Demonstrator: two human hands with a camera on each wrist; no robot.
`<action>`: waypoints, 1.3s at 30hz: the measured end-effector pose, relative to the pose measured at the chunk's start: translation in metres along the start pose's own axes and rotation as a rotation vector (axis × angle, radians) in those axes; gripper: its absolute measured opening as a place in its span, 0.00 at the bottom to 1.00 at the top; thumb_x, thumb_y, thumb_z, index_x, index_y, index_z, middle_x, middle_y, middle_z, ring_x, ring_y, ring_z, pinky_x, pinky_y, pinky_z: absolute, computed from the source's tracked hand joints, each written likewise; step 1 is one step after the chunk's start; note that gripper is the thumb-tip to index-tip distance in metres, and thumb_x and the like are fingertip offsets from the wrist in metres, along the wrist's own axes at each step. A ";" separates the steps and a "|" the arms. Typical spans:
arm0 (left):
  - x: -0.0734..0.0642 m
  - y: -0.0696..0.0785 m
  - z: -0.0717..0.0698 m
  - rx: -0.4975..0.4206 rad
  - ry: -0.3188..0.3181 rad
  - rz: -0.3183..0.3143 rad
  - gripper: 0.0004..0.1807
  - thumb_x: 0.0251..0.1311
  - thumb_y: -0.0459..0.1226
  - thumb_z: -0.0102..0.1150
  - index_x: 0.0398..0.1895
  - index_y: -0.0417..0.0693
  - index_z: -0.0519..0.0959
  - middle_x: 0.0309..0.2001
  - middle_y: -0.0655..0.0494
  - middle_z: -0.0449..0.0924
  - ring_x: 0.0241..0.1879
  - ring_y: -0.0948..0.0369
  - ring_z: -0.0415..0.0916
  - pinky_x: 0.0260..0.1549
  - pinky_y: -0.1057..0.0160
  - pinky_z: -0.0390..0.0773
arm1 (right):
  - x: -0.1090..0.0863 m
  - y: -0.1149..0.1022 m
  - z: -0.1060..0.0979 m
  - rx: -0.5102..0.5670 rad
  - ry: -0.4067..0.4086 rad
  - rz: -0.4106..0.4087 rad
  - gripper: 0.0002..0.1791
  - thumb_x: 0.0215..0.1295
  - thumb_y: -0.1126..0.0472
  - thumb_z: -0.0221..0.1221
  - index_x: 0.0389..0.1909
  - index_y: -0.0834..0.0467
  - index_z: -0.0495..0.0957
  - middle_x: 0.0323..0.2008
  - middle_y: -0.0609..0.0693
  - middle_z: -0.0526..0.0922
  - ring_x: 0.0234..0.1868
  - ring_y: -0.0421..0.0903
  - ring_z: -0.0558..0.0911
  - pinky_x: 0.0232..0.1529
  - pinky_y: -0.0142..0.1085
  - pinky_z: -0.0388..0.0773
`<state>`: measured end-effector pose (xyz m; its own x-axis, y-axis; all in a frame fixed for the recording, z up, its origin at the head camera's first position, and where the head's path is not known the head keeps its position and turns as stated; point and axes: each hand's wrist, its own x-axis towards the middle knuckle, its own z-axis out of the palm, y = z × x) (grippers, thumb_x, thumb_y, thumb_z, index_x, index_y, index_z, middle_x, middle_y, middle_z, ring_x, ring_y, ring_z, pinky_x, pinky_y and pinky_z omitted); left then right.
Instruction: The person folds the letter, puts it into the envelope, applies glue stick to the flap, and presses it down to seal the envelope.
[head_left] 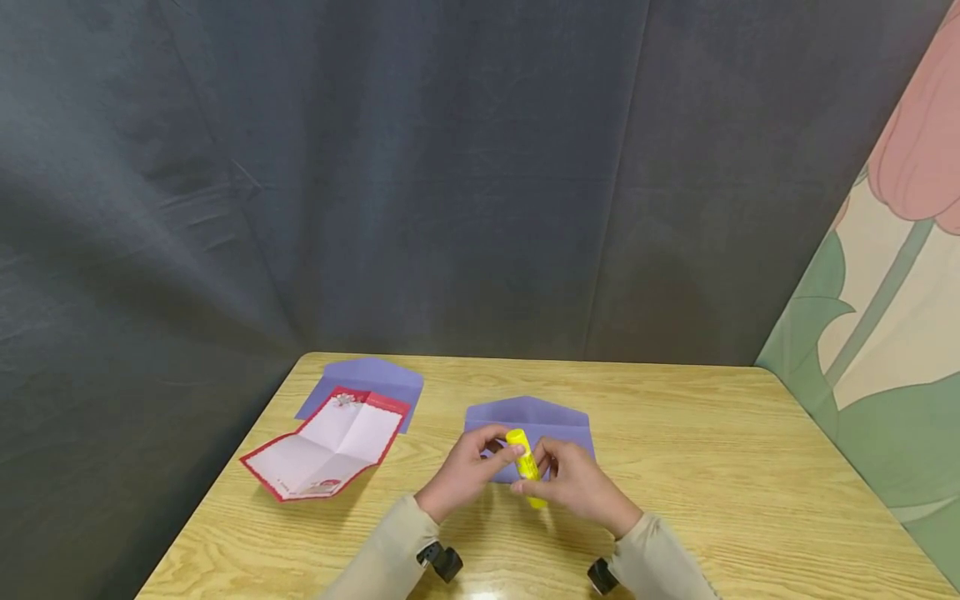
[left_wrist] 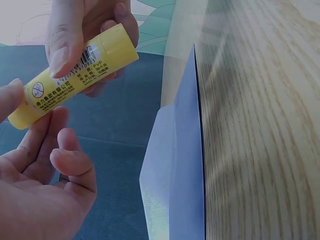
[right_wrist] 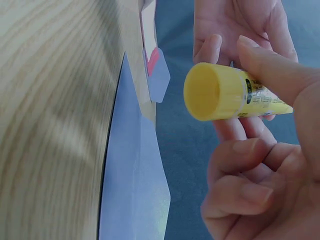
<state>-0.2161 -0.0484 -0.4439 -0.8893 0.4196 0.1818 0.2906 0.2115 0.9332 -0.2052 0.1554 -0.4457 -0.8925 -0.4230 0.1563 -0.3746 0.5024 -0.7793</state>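
On the bench (head_left: 720, 467), the near envelope (head_left: 558, 423) is laid with flap spread. Over it, by left hand (head_left: 471, 467) and right hand (head_left: 579, 482) alike, the glue stick (head_left: 528, 467) is pinched, held aslant! Should either pinch be loosened, the near envelope could be struck and shifted; if pulled too hard, the glue stick could be jerked free.

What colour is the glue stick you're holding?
The glue stick is yellow with dark print, clearest in the left wrist view.
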 end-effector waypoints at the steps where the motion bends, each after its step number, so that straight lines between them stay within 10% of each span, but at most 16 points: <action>1: 0.000 0.000 0.001 -0.003 0.005 -0.004 0.13 0.72 0.41 0.57 0.51 0.43 0.81 0.43 0.51 0.82 0.39 0.61 0.75 0.39 0.64 0.75 | 0.000 0.000 0.000 0.000 -0.002 0.009 0.20 0.55 0.47 0.73 0.30 0.55 0.73 0.26 0.43 0.78 0.20 0.36 0.69 0.21 0.30 0.68; 29: 0.002 -0.014 -0.009 -0.053 0.045 -0.035 0.14 0.71 0.44 0.57 0.52 0.47 0.80 0.47 0.52 0.78 0.42 0.59 0.74 0.39 0.62 0.76 | -0.002 0.001 0.000 0.045 -0.037 0.016 0.16 0.61 0.51 0.70 0.33 0.58 0.76 0.28 0.48 0.79 0.19 0.37 0.72 0.20 0.31 0.72; 39: 0.000 -0.023 -0.031 0.189 0.198 -0.030 0.14 0.66 0.44 0.63 0.51 0.50 0.81 0.43 0.55 0.80 0.37 0.59 0.74 0.36 0.64 0.76 | 0.001 0.012 -0.003 -0.077 0.065 0.074 0.08 0.63 0.53 0.68 0.35 0.53 0.84 0.28 0.43 0.79 0.24 0.41 0.73 0.24 0.32 0.72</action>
<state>-0.2334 -0.0811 -0.4553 -0.9448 0.2341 0.2293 0.3073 0.3903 0.8679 -0.2113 0.1630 -0.4531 -0.9320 -0.3337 0.1412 -0.3228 0.5876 -0.7420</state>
